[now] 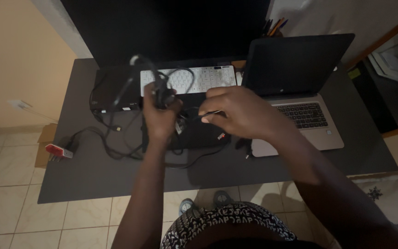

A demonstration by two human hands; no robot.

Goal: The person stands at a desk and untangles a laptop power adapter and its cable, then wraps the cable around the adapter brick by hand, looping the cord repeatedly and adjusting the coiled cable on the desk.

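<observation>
Room: dim; tiled floor (10, 193) below and left of the worktop, pale wall beyond it.
Worktop (116, 177): dark grey slab; its near edge runs across the frame just above the person's feet, its left edge slants away toward the wall.
Landmark: white keyboard (199, 78), lying near the far edge of the worktop.
Left hand (160, 113): raised just in front of the white keyboard, fingers clamped together round a bundle of black cable (162, 90).
Black cable: loops stand up above the fist and cross the left end of the white keyboard; further slack trails left and toward the near edge.
Right hand (238, 110): in front of the white keyboard's right end, fingertips pinched together on a thin strand of the same cable, close beside the left hand.
Black case (199, 133): flat, beneath both hands, in front of the white keyboard.
Open laptop (300, 97): right of the white keyboard, screen dark, its front corner near the right forearm.
Black box (114, 87): touching the white keyboard's left end.
Red and white item (58, 151): far left of the white keyboard, at the worktop's left edge.
Open room: bare strip of worktop along the near edge; bare patch at the far-left corner.
</observation>
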